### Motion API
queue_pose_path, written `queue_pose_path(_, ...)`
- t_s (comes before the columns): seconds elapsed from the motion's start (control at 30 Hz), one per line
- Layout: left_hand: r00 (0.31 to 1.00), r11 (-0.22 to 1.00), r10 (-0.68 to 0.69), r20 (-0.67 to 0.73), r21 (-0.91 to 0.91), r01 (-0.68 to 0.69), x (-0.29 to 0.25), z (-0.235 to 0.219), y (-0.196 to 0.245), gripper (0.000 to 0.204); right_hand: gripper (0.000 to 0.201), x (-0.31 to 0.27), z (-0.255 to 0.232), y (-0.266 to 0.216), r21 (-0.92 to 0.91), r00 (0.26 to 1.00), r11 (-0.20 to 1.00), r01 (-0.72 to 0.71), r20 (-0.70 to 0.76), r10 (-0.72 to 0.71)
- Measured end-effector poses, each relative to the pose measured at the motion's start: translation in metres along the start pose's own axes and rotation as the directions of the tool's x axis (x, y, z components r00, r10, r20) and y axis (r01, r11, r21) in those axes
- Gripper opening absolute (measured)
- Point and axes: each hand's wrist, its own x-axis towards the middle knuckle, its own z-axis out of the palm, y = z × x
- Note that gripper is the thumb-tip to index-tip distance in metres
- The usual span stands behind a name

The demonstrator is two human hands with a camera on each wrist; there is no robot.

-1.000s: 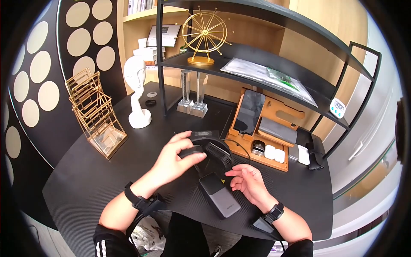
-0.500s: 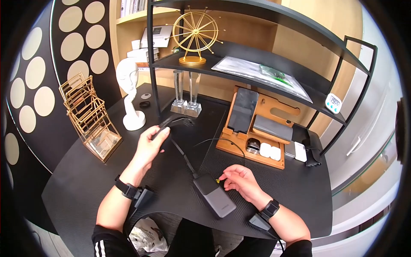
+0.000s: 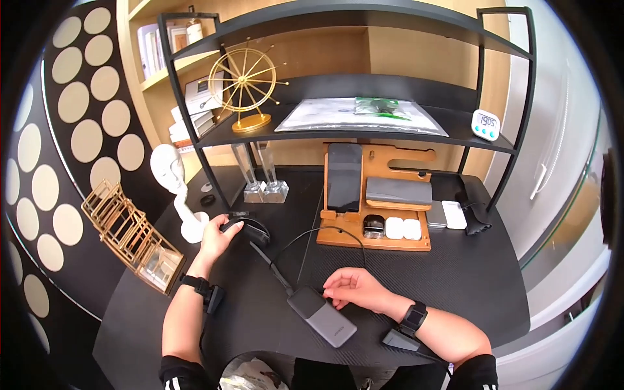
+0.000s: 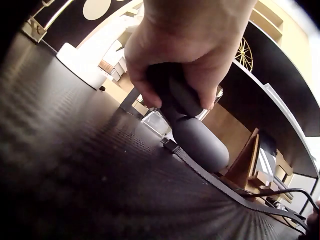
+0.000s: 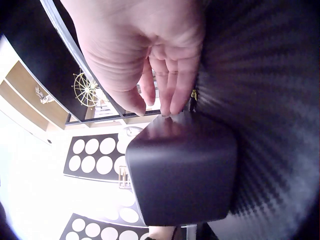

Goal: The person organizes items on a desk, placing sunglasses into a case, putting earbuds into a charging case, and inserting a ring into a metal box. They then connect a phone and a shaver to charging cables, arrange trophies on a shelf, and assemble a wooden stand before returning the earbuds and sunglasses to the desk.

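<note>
My left hand (image 3: 218, 237) grips a pair of black headphones (image 3: 252, 227) low over the desk's left part. A rounded grey ear cup (image 4: 202, 145) hangs below the fingers in the left wrist view. Near my right hand (image 3: 361, 291) lies a dark grey power bank (image 3: 328, 325), flat on the desk. Bent fingers, partly hidden, reach its far edge in the right wrist view. Beside them shows a small plug with a yellow part (image 5: 194, 95). From the power bank's far end runs a flat braided cable (image 4: 220, 186) whose loose plug points toward the headphones.
A wooden stand (image 3: 312, 240) with a phone (image 3: 344, 175) and small cases is at the back. The black shelf (image 3: 214, 133) spans above it. On the left stand a white head sculpture (image 3: 169, 169) and a gold wire rack (image 3: 130, 227). A thin black cable (image 3: 354, 237) arcs across the desk.
My left hand has carried the headphones left and lowered them toward the desk. My right hand stays beside the power bank, fingers closer to its edge. The head view has shifted.
</note>
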Motion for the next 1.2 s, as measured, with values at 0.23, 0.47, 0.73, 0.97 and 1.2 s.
queue_pose_path(0.23, 0.994, 0.978, 0.103, -0.029, 0.185, -0.095, 0.028, 0.016, -0.003, 0.033, 0.014, 0.004, -0.005, 0.002, 0.017, 0.997, 0.999, -0.041, 0.064, 0.04)
queue_pose_path(0.47, 0.992, 0.97, -0.126, -0.018, 0.206, 0.127, 0.045, 0.016, -0.023, 0.033, 0.016, 0.006, -0.007, -0.002, 0.005, 0.995, 0.998, -0.063, 0.082, 0.062)
queue_pose_path(0.73, 0.999, 0.915, 0.004, 0.045, 0.403, -0.022, 0.043, 0.005, -0.013, 0.032, 0.016, 0.006, -0.007, -0.001, 0.009, 0.994, 0.998, -0.06, 0.087, 0.059)
queue_pose_path(0.97, 0.985, 0.782, 0.032, 0.168, 0.609, -0.129, 0.041, 0.008, 0.003, 0.036, 0.016, 0.005, -0.007, -0.003, 0.004, 0.994, 0.998, -0.063, 0.088, 0.062)
queue_pose_path(1.2, 0.992, 0.813, 0.0, 0.128, 0.577, -0.075, 0.04, 0.009, 0.003, 0.04, 0.017, 0.005, -0.007, -0.001, 0.016, 0.994, 0.998, -0.064, 0.087, 0.063)
